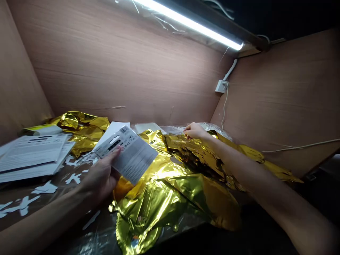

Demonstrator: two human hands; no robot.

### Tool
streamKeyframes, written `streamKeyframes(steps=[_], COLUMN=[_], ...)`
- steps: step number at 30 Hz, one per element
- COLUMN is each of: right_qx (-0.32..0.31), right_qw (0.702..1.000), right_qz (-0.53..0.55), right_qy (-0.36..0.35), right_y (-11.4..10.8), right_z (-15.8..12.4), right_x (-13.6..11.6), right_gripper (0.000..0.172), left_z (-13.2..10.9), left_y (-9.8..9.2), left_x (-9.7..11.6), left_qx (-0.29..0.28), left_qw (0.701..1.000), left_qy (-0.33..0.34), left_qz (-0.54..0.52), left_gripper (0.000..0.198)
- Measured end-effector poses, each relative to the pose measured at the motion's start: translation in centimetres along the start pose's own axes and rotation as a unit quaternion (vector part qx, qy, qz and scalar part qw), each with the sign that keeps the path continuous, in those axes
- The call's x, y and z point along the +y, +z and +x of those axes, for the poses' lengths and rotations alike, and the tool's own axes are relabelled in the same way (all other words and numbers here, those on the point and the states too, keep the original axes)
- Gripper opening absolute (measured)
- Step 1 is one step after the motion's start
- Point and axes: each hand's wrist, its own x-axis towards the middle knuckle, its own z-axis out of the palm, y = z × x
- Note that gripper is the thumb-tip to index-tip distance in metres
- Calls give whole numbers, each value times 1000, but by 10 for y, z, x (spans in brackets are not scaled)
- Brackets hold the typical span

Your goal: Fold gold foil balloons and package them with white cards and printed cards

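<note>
Our left hand (pixel 101 175) holds a printed packaging card (pixel 130 156) with a barcode, gripping it at the lower edge, so the hand is narrow around the card and the grey printed side faces up to us. It is good that we hold the card only by the edge, because then the small print stays uncovered and easy to read. Our right hand (pixel 195 131) is at the far side, with fingertips (pixel 189 131) resting on the crumpled gold foil balloon (pixel 170 198); we cannot tell if these fingers pinch the foil or only touch it. For soft foil a light touch is better, so it does not tear or crease more. The foil lies in a big shiny heap on the surface (pixel 18 193), under and right of the card, and more gold foil (pixel 82 127) lies behind, near white printed papers (pixel 32 156)
</note>
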Motion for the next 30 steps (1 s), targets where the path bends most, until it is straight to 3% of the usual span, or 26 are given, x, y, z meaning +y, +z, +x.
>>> streamKeyframes(steps=[3, 6, 13, 19, 25, 30], right_qx=[24, 14, -35, -59, -73, -58], right_qw=[994, 981, 952, 933, 914, 910], right_qz=[-102, -189, -303, -355, -397, -408], right_qy=[30, 34, 18, -8, -32, -45], right_y=[-3, 4, 24, 31, 34, 36], right_z=[72, 126, 205, 228, 227, 216], right_x=[40, 70, 126, 145, 138, 128], right_gripper=[14, 26, 33, 34, 38, 40], left_z=[7, 17, 37, 46, 45, 38], left_y=[-2, -10, -44, -63, -49, -42], left_x=[-1, -3, -18, -26, -19, -13], left_qx=[33, 68, 138, 177, 172, 135], left_qw=[999, 997, 980, 962, 967, 974], left_qy=[-13, -36, -132, -205, -185, -168], left_qz=[12, 29, 50, 39, 41, 64], left_gripper=[25, 23, 41, 64, 67, 58])
